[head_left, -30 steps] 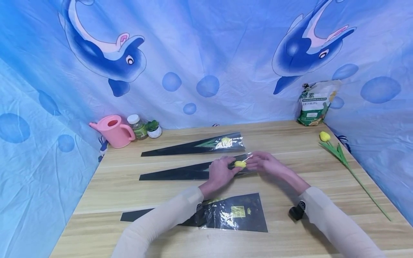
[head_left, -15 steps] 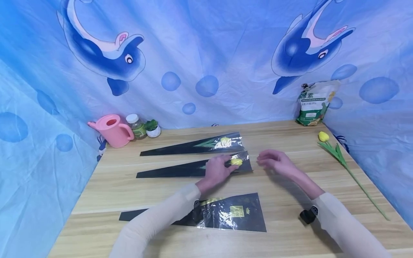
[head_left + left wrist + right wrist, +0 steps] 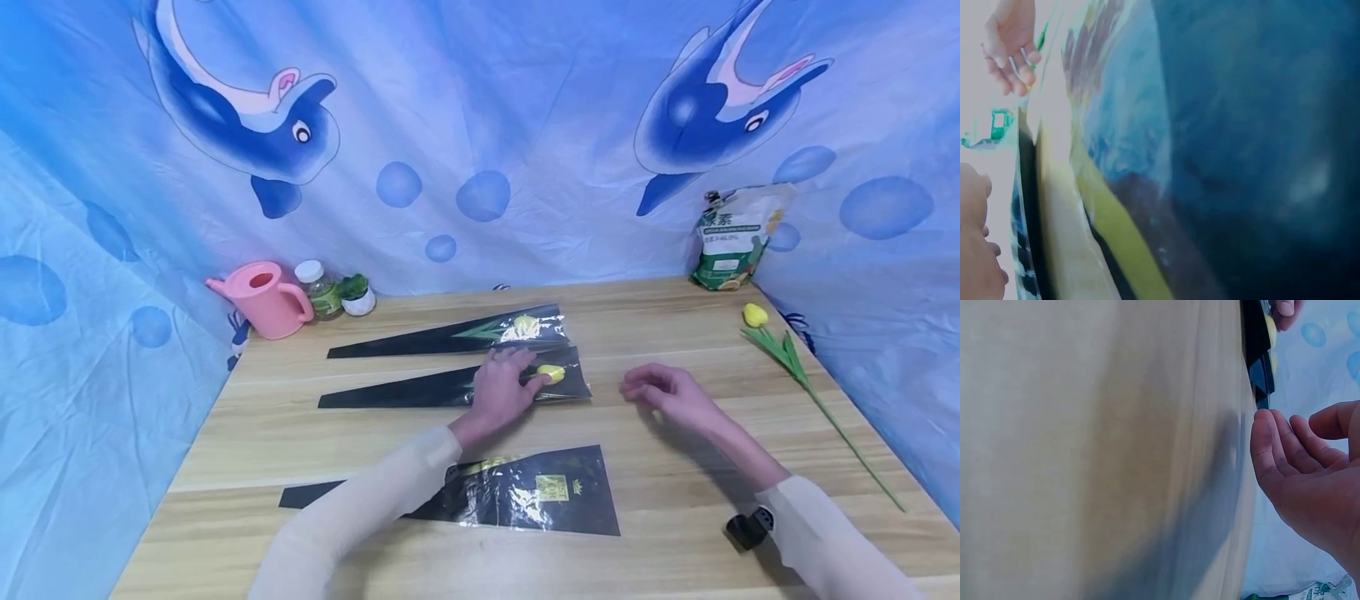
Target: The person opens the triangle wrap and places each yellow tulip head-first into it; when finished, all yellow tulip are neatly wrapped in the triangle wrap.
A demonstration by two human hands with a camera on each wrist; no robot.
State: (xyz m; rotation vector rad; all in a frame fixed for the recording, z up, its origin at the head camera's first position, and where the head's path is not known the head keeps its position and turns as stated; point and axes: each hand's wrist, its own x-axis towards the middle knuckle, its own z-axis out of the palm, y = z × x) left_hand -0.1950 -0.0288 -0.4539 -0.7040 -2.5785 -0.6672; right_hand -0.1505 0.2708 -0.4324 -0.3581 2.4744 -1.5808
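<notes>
In the head view my left hand (image 3: 501, 388) rests on the middle black flower sleeve (image 3: 405, 389), its thumb beside the head of a yellow tulip (image 3: 552, 373) seen through the clear front. The tulip's stem is hidden under the hand and by the sleeve. My right hand (image 3: 671, 395) is held over the table to the right of that sleeve's wide end; the right wrist view shows its fingers (image 3: 1262, 440) loosely bent and nothing in them. Behind lies another black sleeve (image 3: 397, 342) with a yellow tulip (image 3: 525, 326) inside.
Nearer the front lies a third sleeve (image 3: 592, 492) with gold print, partly under the left forearm. A loose yellow tulip (image 3: 806, 387) lies along the right side. At the back stand a pink watering can (image 3: 266, 304), a jar (image 3: 321, 293), a potted plant (image 3: 357, 298) and a bag (image 3: 727, 246).
My right hand has left the sleeve's wide end and moved right, toward the front. The left hand stays at the middle sleeve, which has shifted slightly left; its fingers now lie flatter.
</notes>
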